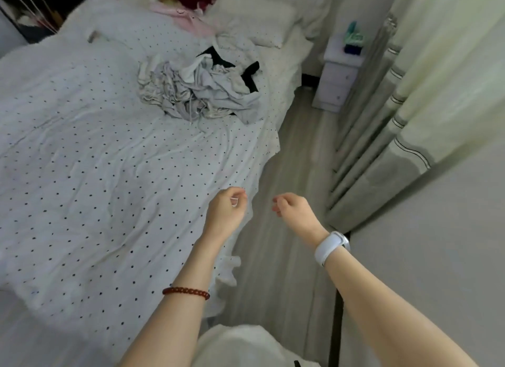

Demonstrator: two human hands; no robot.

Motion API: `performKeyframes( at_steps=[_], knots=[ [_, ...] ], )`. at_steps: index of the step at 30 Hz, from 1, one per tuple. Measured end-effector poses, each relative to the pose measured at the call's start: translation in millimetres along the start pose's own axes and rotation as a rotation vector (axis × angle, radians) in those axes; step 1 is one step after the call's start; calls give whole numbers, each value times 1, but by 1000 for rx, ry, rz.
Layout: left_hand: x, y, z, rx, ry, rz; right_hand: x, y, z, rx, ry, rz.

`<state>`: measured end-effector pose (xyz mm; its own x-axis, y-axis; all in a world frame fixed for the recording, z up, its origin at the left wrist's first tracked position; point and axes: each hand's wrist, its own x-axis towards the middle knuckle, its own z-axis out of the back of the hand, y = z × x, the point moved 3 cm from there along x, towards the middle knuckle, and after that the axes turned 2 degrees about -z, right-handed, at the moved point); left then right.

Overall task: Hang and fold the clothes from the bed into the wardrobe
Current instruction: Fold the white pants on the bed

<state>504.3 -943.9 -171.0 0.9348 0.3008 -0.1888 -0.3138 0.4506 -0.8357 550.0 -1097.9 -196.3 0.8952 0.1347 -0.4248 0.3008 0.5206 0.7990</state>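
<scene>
Left hand (226,208) hovers over the bed's (82,148) near edge, fingers loosely curled and holding nothing; right hand (292,209) likewise, just off that edge over the floor (295,159) — the crumpled clothes pile (199,90) lies farther up the bed, well apart from both hands

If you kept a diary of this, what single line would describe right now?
stage: before pickup | left hand: loosely curled, empty | right hand: loosely curled, empty | clothes pile: untouched on bed

Crumpled grey-and-black clothes (200,89) heaped on dotted bed (82,161).
</scene>
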Motion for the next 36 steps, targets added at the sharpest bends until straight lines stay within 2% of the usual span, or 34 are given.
performKeyframes(
  at_steps=[6,10,17,23,29,33,36],
  knots=[
    [60,-40,-36,27,15,-15,47,-10,59,48,-49,-43],
    [129,-55,-53,17,12,-8,102,1,87,41,-58,-56],
    [296,-81,-65,-17,4,-39,261,62,114,22,-52,-50],
    [435,-102,-41,-49,-84,4,385,154,122,-54,70,19],
    [534,-90,-27,7,-139,104,503,198,114,-97,160,35],
    [604,-65,-13,55,-269,227,595,230,89,-150,287,65],
    [675,-43,4,244,-404,326,667,255,60,-195,401,84]
  ],
)
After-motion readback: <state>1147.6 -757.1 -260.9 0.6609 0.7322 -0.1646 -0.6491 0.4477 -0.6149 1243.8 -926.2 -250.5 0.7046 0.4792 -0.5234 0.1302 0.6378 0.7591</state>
